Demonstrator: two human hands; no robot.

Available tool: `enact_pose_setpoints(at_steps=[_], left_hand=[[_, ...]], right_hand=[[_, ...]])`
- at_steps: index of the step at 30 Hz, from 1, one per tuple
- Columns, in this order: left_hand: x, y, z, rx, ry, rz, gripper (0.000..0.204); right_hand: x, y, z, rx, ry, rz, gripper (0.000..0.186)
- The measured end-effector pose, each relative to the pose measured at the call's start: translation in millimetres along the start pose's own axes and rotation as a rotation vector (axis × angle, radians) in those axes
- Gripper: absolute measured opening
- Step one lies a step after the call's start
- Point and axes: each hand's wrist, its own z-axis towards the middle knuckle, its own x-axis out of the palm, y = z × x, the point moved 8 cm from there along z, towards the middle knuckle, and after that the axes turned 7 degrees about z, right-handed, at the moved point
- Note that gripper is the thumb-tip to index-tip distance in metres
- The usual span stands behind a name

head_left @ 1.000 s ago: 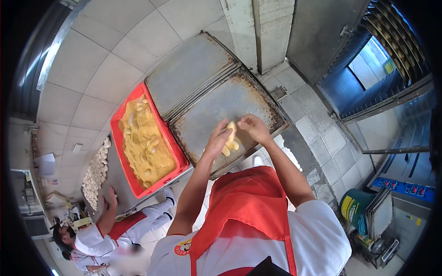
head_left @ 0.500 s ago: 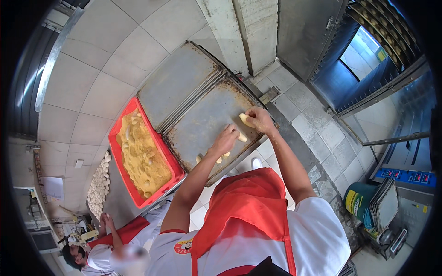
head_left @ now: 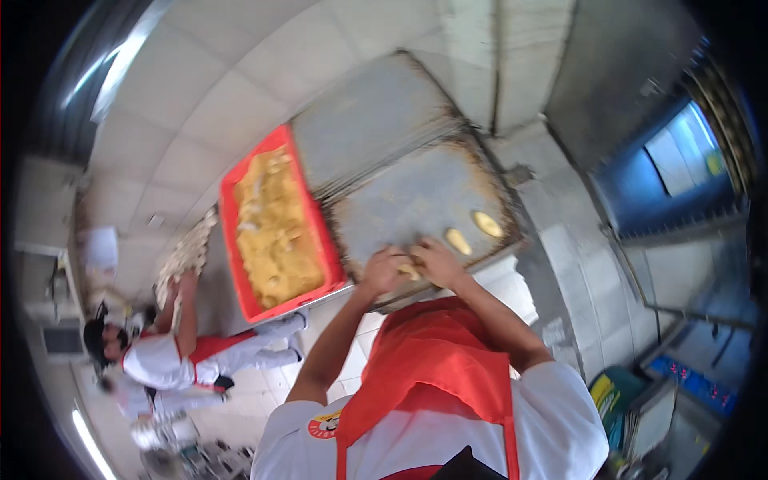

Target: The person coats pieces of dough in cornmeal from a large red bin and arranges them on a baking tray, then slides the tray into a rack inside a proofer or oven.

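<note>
Close together at the near edge of the front baking tray [head_left: 400, 192] are my left hand [head_left: 386, 270] and my right hand [head_left: 438, 262]. A pale yellow dough piece [head_left: 409, 272] shows between them, and the fingers of both hands are curled in at it. Motion blur and the hands themselves hide part of the grip. To the right of my right hand, two elongated dough pieces lie apart on the tray: a narrower dough piece [head_left: 458, 241] and a wider dough piece [head_left: 487, 224] closer to the tray's right edge.
A red tub [head_left: 335, 276] of yellow crumbs stands left of the trays. Behind lies a second tray [head_left: 368, 112]. At far left, a co-worker [head_left: 172, 352] reaches to many small dough pieces [head_left: 188, 252]. A rack oven [head_left: 664, 184] stands at right.
My right hand has let go of its dough piece at the tray's right side and come left beside my left hand. Two pieces now lie uncovered there. The view has shifted.
</note>
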Motion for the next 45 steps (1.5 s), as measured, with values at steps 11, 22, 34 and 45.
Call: enact_pose_setpoints(at_steps=[11,22,34,45], left_hand=[[-108,242,-145,-0.712,-0.616,0.414,0.047],[-117,442,-201,-0.73,-0.503,-0.489,0.033],[-98,465,-246,-0.545,-0.337,-0.324,0.05],[-77,447,-267,-0.618,-0.548,-1.771,0.025]], right_hand=[[22,59,56,0.042,-0.115,-0.131,0.021],[290,124,276,-0.12,0.209,-0.299,0.044],[314,103,325,-0.076,0.248,-0.163,0.037],[328,112,286,0.358,0.241,-0.236,0.029]])
